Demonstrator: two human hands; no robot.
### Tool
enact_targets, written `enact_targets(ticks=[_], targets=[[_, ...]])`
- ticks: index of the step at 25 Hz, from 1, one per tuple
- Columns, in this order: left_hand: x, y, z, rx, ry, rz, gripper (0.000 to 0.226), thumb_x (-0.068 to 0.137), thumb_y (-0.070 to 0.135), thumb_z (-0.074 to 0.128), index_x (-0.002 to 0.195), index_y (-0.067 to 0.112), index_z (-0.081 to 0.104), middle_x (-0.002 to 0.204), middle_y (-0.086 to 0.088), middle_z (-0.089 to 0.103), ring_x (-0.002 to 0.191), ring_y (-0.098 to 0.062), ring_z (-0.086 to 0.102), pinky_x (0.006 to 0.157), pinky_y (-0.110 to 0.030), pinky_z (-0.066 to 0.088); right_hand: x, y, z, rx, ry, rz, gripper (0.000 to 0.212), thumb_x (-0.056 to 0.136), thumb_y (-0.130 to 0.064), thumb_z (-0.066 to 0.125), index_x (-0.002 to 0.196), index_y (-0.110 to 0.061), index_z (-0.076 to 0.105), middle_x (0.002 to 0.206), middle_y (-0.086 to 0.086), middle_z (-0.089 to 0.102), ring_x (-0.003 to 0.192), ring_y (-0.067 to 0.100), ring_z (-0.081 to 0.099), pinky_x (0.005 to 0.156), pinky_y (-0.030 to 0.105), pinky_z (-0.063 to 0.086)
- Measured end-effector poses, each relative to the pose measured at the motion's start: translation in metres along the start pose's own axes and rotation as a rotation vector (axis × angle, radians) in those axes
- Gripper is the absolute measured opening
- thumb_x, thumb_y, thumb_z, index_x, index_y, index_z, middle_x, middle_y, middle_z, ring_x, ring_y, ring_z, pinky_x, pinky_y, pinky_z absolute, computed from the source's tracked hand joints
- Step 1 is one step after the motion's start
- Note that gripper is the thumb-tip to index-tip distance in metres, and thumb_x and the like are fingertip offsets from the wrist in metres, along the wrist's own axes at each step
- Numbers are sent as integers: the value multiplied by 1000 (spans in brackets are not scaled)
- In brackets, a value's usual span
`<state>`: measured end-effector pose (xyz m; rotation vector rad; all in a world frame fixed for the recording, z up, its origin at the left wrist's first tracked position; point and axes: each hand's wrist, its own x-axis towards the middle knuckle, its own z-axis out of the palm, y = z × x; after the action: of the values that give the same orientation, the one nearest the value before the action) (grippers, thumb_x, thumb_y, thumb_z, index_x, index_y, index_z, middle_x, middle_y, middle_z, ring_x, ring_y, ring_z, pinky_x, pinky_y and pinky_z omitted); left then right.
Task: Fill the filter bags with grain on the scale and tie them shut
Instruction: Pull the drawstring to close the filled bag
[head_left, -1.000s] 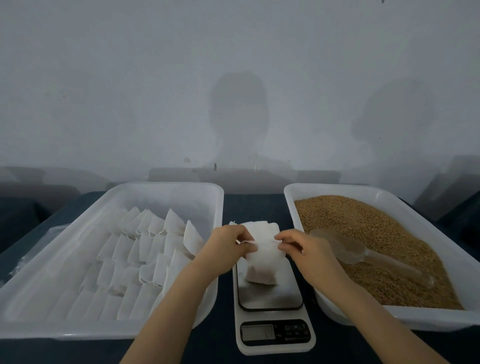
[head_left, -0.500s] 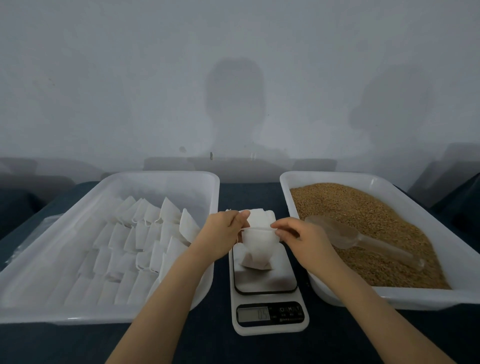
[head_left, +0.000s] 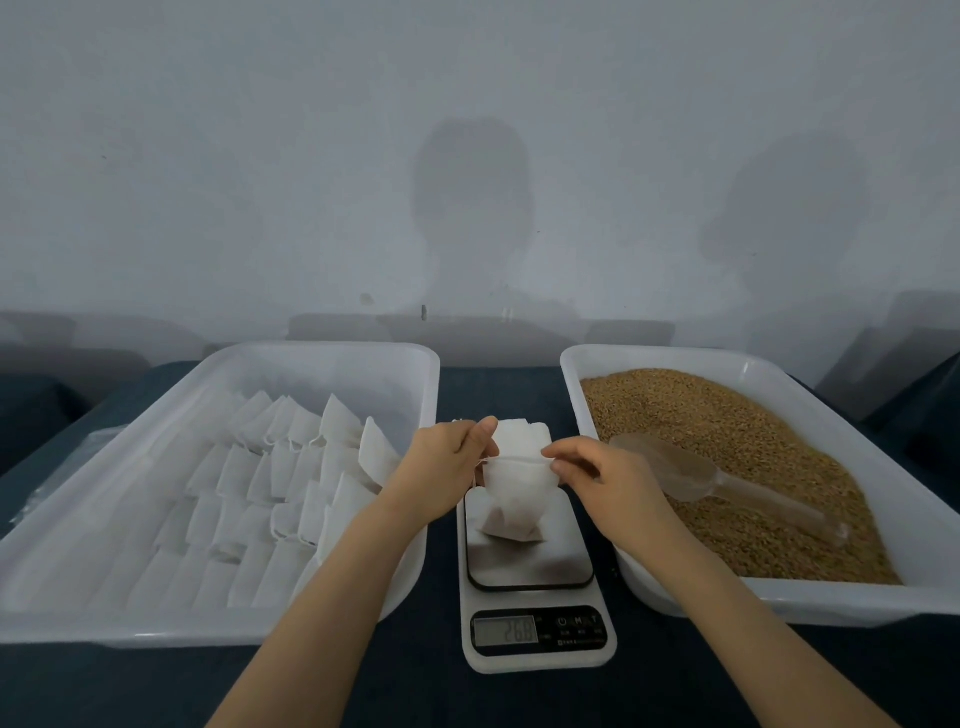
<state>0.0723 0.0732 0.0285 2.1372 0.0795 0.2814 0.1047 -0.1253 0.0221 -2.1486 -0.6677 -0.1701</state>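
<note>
A white filter bag (head_left: 517, 499) with grain in its bottom stands on the steel plate of the scale (head_left: 530, 564), whose display is lit. My left hand (head_left: 447, 467) pinches the bag's drawstring at the top left. My right hand (head_left: 597, 473) pinches the string at the top right. The string runs taut between my fingers across the bag's mouth. A small stack of flat white bags (head_left: 524, 434) lies behind the scale.
A white tray (head_left: 218, 379) on the left holds several rows of filter bags (head_left: 270, 483). A white tray (head_left: 769, 603) on the right holds brown grain (head_left: 727, 457) with a clear plastic scoop (head_left: 691, 475) lying in it. Dark cloth covers the table.
The bag's top went from loose and folded to drawn in, with the string pulled taut between my hands. My hands have shifted slightly apart.
</note>
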Motion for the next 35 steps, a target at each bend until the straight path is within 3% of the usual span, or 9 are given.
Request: enact_targets(ticks=[15,21,26,30,32,33,35], targets=[[1,0,-1,-3,-3,-5,42,100,44,35,86,17,63,80,5,62,70,-8,63,58,-6,48,1,1,1,24,-3,22,17,89,-17,62,101,-27,68,85,-23,62,87,-12,57,73,2,42],[-2,-2,-1,120,-71,88,30,90,55,51,92,26,60,80,9,65,72,-3,61,61,-8,43,-1,-1,1,45,-36,27,22,83,-16,69,95,-35,66,88,-17,62,86,-14,54,72,-1,39],[-4,2,-1,120,-133,75,55,69,71,47,103,29,57,90,10,65,79,-4,61,61,-8,43,0,-2,1,55,-43,28,19,83,-18,69,97,-32,68,89,-17,63,87,-13,55,73,0,40],[-6,2,-1,208,-247,40,64,66,71,65,116,31,57,103,16,63,93,-4,60,78,-18,47,0,-3,1,52,-71,-15,10,83,-17,69,89,-25,70,84,-14,66,81,-7,58,71,6,42],[-6,2,5,369,-259,54,46,69,63,71,106,37,60,99,20,61,91,-3,57,74,-20,44,-1,-5,0,67,-75,-48,9,83,-15,69,86,-23,71,82,-12,67,79,-4,59,71,8,44],[-6,3,8,420,-243,56,30,72,59,71,91,37,61,88,19,61,81,-3,55,67,-19,41,-2,-7,0,78,-78,-63,9,83,-14,69,85,-22,71,81,-13,67,79,-3,59,71,8,44],[-5,3,9,410,-215,58,30,79,49,69,65,30,50,66,12,52,62,-4,48,53,-17,33,-2,-9,-1,102,-50,-90,11,86,-13,65,86,-22,70,79,-14,67,77,-2,60,69,8,44]])
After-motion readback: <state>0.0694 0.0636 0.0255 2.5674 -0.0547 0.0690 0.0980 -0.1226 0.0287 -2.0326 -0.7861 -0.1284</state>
